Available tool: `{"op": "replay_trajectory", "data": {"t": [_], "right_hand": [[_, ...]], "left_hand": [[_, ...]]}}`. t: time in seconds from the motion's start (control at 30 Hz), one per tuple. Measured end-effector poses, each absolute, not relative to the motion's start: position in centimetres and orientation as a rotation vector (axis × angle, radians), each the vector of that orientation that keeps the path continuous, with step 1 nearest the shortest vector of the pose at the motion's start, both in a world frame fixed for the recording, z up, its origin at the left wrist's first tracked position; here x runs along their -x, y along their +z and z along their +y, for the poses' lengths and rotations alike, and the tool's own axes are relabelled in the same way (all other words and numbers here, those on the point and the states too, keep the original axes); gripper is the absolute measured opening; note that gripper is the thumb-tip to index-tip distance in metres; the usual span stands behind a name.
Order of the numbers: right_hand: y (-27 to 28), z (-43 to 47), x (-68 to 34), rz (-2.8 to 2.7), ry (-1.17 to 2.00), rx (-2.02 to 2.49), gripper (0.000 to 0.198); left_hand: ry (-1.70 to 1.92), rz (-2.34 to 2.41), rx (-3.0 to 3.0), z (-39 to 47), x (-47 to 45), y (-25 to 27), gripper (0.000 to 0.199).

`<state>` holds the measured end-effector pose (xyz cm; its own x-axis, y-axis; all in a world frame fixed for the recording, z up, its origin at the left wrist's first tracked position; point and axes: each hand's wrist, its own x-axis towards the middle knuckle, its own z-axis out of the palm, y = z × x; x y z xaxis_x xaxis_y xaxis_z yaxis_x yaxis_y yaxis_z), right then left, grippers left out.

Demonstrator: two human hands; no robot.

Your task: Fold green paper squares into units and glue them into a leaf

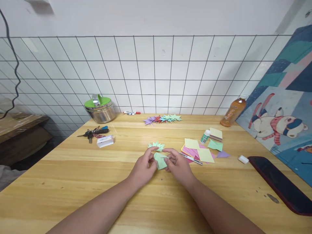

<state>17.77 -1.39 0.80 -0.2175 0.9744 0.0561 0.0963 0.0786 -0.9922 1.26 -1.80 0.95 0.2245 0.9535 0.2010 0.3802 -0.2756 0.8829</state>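
A small piece of light green folded paper (160, 161) is held between my two hands near the middle of the table. My left hand (145, 162) pinches its left edge between thumb and fingers. On the other side, my right hand (177, 164) grips the right edge, thumb on top and fingers curled behind. Just beyond my fingertips lies a pale green pointed paper shape (157, 146), partly hidden by my hands. Close to my right hand are a pen (191, 158) and a spread of pink, purple and yellow paper sheets (204, 155).
Folded paper stars (163, 119) and markers (132, 113) lie along the wall. A steel pot (101, 112), keys (94, 132) and a small box (105, 141) are left. Rightward are a glue stick (205, 136), paper stack (215, 134), bottle (233, 112), eraser (243, 159) and phone (280, 183).
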Motion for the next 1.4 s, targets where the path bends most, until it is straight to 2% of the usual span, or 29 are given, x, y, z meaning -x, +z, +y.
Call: {"op": "replay_trajectory", "data": {"t": [0.27,0.5,0.67,0.8,0.97,1.27,1.4], "right_hand": [[0.9,-1.4,-18.2,-1.508,1.237,1.136,0.013],[1.3,-1.5,-18.3,-1.692,1.066,1.187,0.018],[1.3,-1.4,-18.4,-1.743,0.941,1.232,0.015],[0.9,-1.3,-18.4,-1.707,0.995,1.252,0.036],[0.6,-1.3,-18.1,-1.682,1.16,1.274,0.012],[0.5,-1.1,-18.0,-1.547,1.292,1.272,0.013],[0.4,-0.8,-18.4,-1.606,1.084,1.354,0.012]], "left_hand": [[1.088,0.996,-1.251,-1.4,-1.3,0.9,0.034],[1.048,0.889,-0.962,-0.8,-0.7,0.6,0.036],[0.996,0.898,-1.007,-0.7,-0.9,0.7,0.029],[0.99,0.948,-1.084,-0.9,-1.2,0.8,0.028],[0.996,0.984,-1.247,-1.0,-1.5,0.5,0.024],[1.071,1.12,-1.375,-0.9,-1.3,0.5,0.021],[0.984,1.096,-1.463,-1.2,-1.3,0.6,0.017]]}}
